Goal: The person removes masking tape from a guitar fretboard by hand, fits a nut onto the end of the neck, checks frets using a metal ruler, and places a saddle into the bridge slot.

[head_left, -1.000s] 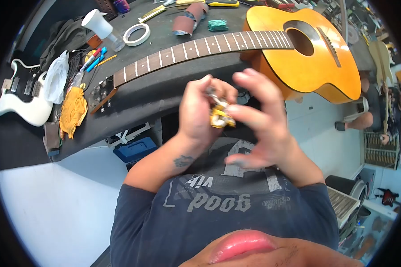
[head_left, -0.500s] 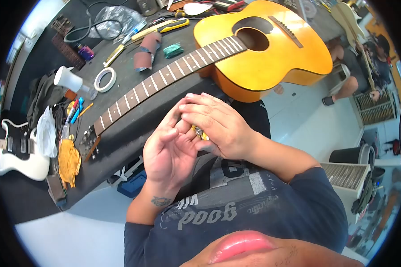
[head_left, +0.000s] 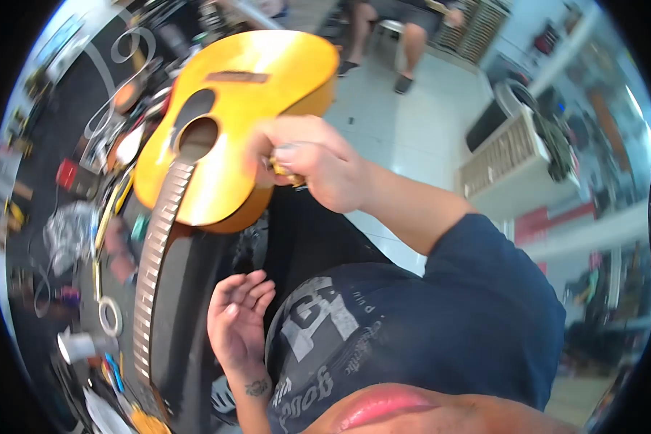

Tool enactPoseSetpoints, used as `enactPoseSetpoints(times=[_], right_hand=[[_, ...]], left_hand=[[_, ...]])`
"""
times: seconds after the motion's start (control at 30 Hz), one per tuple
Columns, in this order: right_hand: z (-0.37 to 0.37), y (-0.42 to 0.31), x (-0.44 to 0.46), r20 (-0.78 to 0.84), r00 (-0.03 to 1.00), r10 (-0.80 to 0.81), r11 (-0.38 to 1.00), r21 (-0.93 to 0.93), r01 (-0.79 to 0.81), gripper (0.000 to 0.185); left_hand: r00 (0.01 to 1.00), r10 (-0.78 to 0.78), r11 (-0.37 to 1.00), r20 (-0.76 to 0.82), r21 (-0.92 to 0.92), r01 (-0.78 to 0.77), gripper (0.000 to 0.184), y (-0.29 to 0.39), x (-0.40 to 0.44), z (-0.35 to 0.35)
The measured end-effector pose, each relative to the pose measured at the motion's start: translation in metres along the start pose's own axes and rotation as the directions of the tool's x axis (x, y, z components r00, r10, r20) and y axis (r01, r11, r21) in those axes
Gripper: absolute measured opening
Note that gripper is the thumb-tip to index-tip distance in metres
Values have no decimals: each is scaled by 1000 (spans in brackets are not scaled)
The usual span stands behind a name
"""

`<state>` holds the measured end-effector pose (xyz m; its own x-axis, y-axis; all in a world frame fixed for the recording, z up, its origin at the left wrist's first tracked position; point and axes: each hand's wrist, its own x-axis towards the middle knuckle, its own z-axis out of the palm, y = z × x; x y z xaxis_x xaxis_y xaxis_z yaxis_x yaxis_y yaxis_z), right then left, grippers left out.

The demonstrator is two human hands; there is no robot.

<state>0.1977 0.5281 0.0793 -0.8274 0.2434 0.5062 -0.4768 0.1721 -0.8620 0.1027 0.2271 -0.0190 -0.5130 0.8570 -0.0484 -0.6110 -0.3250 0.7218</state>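
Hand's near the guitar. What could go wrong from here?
1. The right hand, blurred, looks close to the guitar; it might bump the body, which seems to overhang the bench.
2. Only that hand holds the yellow bundle. If it slips, it may mark the guitar or hit the floor; the open left hand is well away.

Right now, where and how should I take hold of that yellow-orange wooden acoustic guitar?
Probably by the long, dark fretted neck, from your side of the black bench, with the left hand, which looks free. It's slim and follows the bench's near edge; the broad guitar body is harder to wrap. Your right hand holds a small yellow object.
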Motion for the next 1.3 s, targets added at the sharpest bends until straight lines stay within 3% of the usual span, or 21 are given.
enactPoseSetpoints(times=[0.03,0.17,0.3,0.37,0.43,0.5,0.57,0.6,0.67,0.73,0.77,0.83,0.9,0.93,0.97,1.03,1.07,1.13,1.17,1.27,1.3], right_hand=[[-9,-24,-3,10,1000,16,999,36,-16,38],[-40,-43,-5,-190,937,-293,912,-351,214,53],[-107,-76,-26,-44,910,-412,634,-731,252,79],[-130,-106,-27,50,824,-564,326,-904,278,76],[-168,-130,-24,193,655,-730,29,-950,312,50],[-202,-154,-29,274,572,-773,-86,-939,334,43],[-226,-191,-44,402,509,-761,-409,-907,105,42],[-251,-210,-57,519,477,-710,-630,-771,-99,43],[-314,-239,-84,377,579,-723,-632,-700,-333,44],[-382,-251,-125,99,667,-739,-460,-797,-392,37],[-430,-247,-155,-210,676,-706,-358,-718,-597,54],[-499,-212,-220,-678,496,-542,-273,-416,-867,82],[-535,-149,-290,-929,168,-330,-286,-71,-955,103],[-513,-112,-306,-972,137,-189,-343,-65,-937,81],[-511,-44,-345,-955,250,-158,-276,-201,-940,66],[-472,108,-394,-984,114,-135,-237,-80,-968,47],[-417,171,-417,-950,307,-54,-308,-277,-910,37],[-294,278,-431,-901,199,387,-344,-341,-875,31],[-224,304,-429,-821,191,538,-281,-388,-878,32],[-81,320,-376,-466,115,877,-235,-627,-743,37],[-56,321,-361,-359,139,923,-169,-702,-692,37]], left_hand=[[1000,-21,1000,11,1,21,51,-2,4,-1],[995,-92,996,47,4,92,49,-10,17,-2],[984,-156,988,91,15,156,48,-18,27,-1],[979,-184,983,91,29,182,46,-23,30,1],[977,-202,979,70,37,200,44,-26,32,5],[974,-219,975,53,39,218,42,-30,34,6],[973,-229,973,40,36,228,42,-33,36,2],[973,-230,973,30,35,229,41,-34,37,2],[972,-236,971,6,32,235,41,-35,38,3],[972,-235,972,23,23,234,41,-34,39,1],[972,-232,973,35,17,231,41,-35,39,2],[974,-223,975,39,4,223,41,-36,40,3],[975,-218,976,37,-9,218,40,-37,40,2],[977,-212,977,37,-16,212,40,-37,40,1],[978,-205,978,34,-23,206,39,-38,41,0],[974,-226,974,23,-29,227,39,-38,43,-9],[972,-235,972,0,-20,235,38,-38,42,-8],[967,-245,969,-64,7,246,32,-36,43,1],[965,-240,970,-109,25,244,29,-35,43,7],[962,-213,881,-168,393,264,15,-32,43,-9],[949,-193,899,-249,343,272,17,-25,40,9]])
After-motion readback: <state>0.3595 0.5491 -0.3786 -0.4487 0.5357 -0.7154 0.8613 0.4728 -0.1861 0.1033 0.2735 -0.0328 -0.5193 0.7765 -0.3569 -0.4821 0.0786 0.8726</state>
